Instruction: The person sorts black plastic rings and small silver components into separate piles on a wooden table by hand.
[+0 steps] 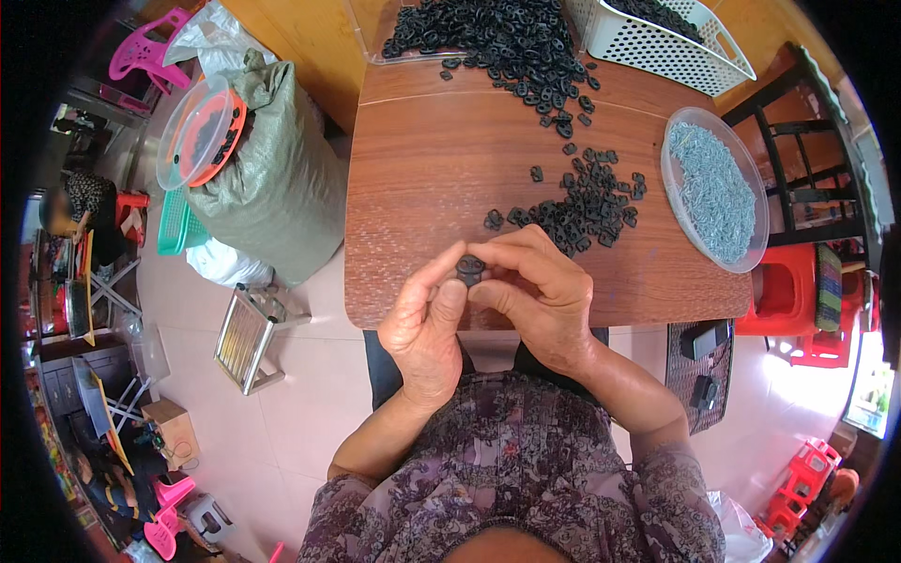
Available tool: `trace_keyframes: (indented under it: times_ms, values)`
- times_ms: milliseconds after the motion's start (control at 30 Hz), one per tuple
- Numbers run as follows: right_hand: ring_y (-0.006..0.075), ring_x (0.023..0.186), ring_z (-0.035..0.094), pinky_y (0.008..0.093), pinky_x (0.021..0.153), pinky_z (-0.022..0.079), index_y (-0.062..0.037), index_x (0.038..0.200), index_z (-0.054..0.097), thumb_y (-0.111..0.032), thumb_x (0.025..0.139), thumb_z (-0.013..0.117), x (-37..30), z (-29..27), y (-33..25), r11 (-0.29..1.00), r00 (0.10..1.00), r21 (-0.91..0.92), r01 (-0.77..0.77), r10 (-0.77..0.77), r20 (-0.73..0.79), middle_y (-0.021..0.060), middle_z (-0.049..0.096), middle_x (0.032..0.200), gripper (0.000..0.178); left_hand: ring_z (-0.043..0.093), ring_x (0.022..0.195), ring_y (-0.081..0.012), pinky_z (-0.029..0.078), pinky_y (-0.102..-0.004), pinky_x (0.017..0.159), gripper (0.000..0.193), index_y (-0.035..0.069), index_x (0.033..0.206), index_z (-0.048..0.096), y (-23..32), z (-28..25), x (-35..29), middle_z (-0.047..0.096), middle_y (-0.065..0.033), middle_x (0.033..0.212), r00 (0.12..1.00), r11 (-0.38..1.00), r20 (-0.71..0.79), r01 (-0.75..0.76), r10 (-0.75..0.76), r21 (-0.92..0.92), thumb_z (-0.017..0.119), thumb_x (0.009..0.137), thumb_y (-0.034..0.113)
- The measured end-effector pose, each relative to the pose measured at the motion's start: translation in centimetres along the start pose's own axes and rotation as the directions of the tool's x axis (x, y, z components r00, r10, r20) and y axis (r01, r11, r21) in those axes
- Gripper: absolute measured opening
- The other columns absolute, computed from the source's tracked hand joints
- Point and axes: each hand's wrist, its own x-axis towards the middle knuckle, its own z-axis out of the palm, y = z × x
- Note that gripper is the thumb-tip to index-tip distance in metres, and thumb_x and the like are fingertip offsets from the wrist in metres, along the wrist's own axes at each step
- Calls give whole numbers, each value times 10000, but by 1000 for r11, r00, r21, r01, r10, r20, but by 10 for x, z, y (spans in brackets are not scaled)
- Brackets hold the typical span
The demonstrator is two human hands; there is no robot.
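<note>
Near the front edge of the brown wooden table (413, 188), a small black plastic part (470, 269) with round openings is held up between both hands. The fingertips and thumb of my left hand (427, 310) pinch it from the left. From the right, the thumb and forefinger of my right hand (540, 296) close on the same piece. Just beyond my right hand lies a loose pile of small black blocky parts (587, 202). A larger heap of black oval ring-like parts (497, 38) spreads from a clear tray at the far edge.
A clear round tub of thin silvery metal pins or screws (711, 183) stands at the table's right edge. Behind it is a white perforated basket (671, 42) of black parts. A full greenish sack (272, 178) stands left of the table; red stools (788, 291) are at the right.
</note>
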Motion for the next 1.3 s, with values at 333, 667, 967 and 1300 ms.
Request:
trace_keyframes:
  times_ms: [333,667,967,1300]
  values:
    - [114,765,559,210,620,469,11,1049,655,49,733,680,0,2,1,997,998,-47,68,-68,-11,81,598,931,319,566,1017,-164,431,-291,926,324,-80,1140,567,-3,-4,-1,607,-136,1130,998,996,1,-61,61,71,626,871,90]
    - [101,760,546,204,604,457,13,1053,652,38,756,673,-2,3,-6,1000,1000,17,-4,4,-17,73,593,938,299,576,983,-158,441,-284,907,309,-84,1126,581,4,-4,0,624,-132,1093,999,994,-21,-36,38,103,631,863,71]
    - [81,762,539,199,649,434,29,996,653,14,828,616,2,-2,-7,995,999,93,-46,47,-11,52,597,890,173,589,632,-100,510,-217,591,249,-53,1113,610,13,-2,3,649,-82,845,999,952,27,-54,48,302,570,869,-25]
    - [95,739,547,226,619,462,49,980,633,17,829,601,1,-1,-10,938,975,269,-219,222,16,61,563,844,157,577,678,-74,472,-185,603,266,-20,1128,619,18,0,-1,621,-52,889,997,963,1,72,-75,260,558,871,-43]
